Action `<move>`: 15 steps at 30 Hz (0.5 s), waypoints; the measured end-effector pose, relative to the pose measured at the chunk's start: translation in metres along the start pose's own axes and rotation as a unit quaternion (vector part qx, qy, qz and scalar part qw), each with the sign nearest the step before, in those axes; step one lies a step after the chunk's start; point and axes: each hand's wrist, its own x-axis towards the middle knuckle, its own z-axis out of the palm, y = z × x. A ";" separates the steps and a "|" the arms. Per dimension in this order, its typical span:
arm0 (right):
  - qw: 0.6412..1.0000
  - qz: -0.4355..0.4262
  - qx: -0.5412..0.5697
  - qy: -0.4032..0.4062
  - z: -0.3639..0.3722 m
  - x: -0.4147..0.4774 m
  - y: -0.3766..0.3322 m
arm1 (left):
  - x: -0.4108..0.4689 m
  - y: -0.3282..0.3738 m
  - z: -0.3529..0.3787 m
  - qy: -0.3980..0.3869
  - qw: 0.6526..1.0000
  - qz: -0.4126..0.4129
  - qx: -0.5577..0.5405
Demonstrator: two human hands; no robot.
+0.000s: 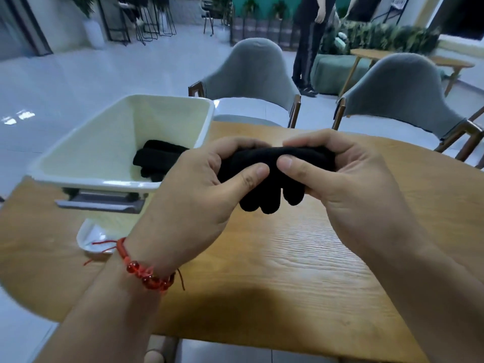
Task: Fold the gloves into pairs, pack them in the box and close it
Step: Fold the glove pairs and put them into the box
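Both left hand (193, 195) and right hand (348, 184) clamp black gloves (262, 200) above table (288, 258); box (104, 142) at its left edge holds another pair (157, 158).

You're holding a black glove bundle (275, 169) dead ctr, fingertips hanging toward 6. Cream box (104, 142), open-topped, sits at 10 o'clock w/ more black gloves (154, 158) inside, in its 4 o'clock corner.

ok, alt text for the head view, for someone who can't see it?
The left hand and right hand grip a bundle of black gloves above a wooden table, glove fingers hanging down. Left of them, an open white box holds more gloves; two grey chairs stand beyond.
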 end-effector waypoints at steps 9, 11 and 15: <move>0.977 -0.064 -0.150 -0.141 0.062 0.037 -0.050 | -0.016 0.017 -0.064 0.139 0.989 0.015 0.057; 0.958 -0.087 -0.208 -0.179 0.078 0.049 -0.059 | -0.019 0.015 -0.079 0.154 0.985 0.003 0.081; 0.921 -0.105 -0.292 -0.235 0.113 0.078 -0.064 | -0.021 0.007 -0.104 0.204 0.969 0.005 0.141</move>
